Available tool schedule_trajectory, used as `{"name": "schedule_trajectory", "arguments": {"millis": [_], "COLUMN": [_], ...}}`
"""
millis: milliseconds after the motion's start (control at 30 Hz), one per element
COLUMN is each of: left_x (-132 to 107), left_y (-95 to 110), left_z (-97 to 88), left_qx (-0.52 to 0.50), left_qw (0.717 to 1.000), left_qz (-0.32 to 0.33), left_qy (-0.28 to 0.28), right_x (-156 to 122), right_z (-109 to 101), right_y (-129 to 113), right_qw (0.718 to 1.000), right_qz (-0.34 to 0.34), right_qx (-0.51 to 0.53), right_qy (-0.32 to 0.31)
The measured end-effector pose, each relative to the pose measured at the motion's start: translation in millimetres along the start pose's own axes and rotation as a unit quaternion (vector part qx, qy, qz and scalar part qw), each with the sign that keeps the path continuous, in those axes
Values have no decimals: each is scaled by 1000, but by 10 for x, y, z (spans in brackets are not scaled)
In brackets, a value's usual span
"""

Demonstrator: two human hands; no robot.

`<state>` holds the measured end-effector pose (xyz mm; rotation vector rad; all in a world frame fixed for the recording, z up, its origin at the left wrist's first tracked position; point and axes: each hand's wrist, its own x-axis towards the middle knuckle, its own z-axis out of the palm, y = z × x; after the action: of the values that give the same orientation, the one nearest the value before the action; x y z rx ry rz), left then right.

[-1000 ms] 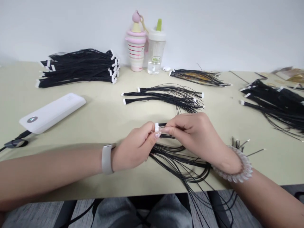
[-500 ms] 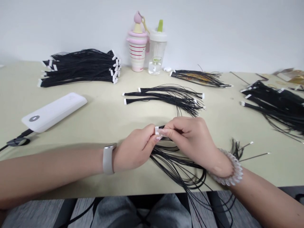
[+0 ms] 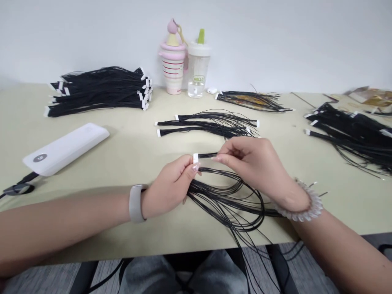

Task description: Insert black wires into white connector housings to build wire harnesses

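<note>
Centrally held: a white connector (image 3: 195, 158) on the end of a bunch of thin black wires (image 3: 226, 200), raised just above the desk (image 3: 134, 163); the long wire ends loop across the desk and hang over its front edge.

Left hand (image 3: 170, 185): closed, pinching the connector between thumb and fingers, with a grey wristband (image 3: 134, 203) on the wrist.

Right hand (image 3: 254, 169): closed at the fingertips, gripping the wires just beside the connector, with a beaded bracelet (image 3: 308, 206) on the wrist.

Nearest on the desk: two loose wire bundles (image 3: 208, 124) just ahead of the hands.

Left side: a white power bank (image 3: 65, 149) with a cable, and a large stack of wire harnesses (image 3: 101, 92) behind it.

Right side: a heap of wire harnesses (image 3: 349, 139).

Back edge: a thin wire bundle (image 3: 252, 101), a clear "HELLO" water bottle (image 3: 198, 71) and a pink-and-white striped bottle (image 3: 172, 69).
</note>
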<state>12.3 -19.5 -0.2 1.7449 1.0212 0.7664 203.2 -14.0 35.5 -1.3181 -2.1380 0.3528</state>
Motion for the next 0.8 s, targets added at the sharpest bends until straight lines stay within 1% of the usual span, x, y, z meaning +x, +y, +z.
{"name": "schedule_trajectory", "arguments": {"millis": [67, 133, 200, 233, 267, 300, 367, 433, 500, 567, 600, 667, 733, 767, 800], "left_x": [3, 13, 30, 39, 47, 54, 62, 62, 55, 43, 35, 23, 20, 24, 31], "left_y": [0, -5, -15, -21, -27, -32, -34, -28, -20, -19, -21, -26, -24, -19, -11], "left_z": [-2, 0, 4, 7, 10, 14, 22, 28, 32, 38, 42, 48, 53, 53, 52], "left_qx": [-41, -72, -94, -105, -117, -127, -143, -145, -141, -134, -131, -123, -118, -116, -113], "left_qw": [999, 996, 993, 991, 989, 986, 981, 977, 976, 978, 979, 982, 983, 983, 982], "left_qz": [-26, -46, -63, -69, -75, -80, -94, -105, -108, -103, -97, -84, -81, -84, -91], "left_qy": [14, 26, 39, 47, 57, 69, 94, 117, 127, 123, 119, 113, 114, 118, 122], "right_x": [6, -1, -21, -35, -51, -69, -102, -125, -135, -133, -131, -130, -148, -164, -184], "right_z": [-43, -92, -168, -218, -273, -331, -437, -505, -523, -501, -483, -457, -460, -473, -491], "right_y": [54, 72, 53, 37, 26, 25, 60, 129, 182, 173, 145, 67, 3, -15, -23], "right_qw": [997, 988, 977, 975, 976, 980, 986, 983, 973, 963, 960, 954, 947, 956, 970], "right_qz": [-21, -54, -81, -91, -94, -90, -62, -20, -1, -13, -25, -45, -52, -46, -38], "right_qx": [-62, -114, -141, -145, -146, -147, -152, -166, -161, -121, -97, -58, -49, -58, -70], "right_qy": [33, 88, 139, 145, 132, 104, 18, -78, -163, -238, -261, -292, -313, -284, -230]}}
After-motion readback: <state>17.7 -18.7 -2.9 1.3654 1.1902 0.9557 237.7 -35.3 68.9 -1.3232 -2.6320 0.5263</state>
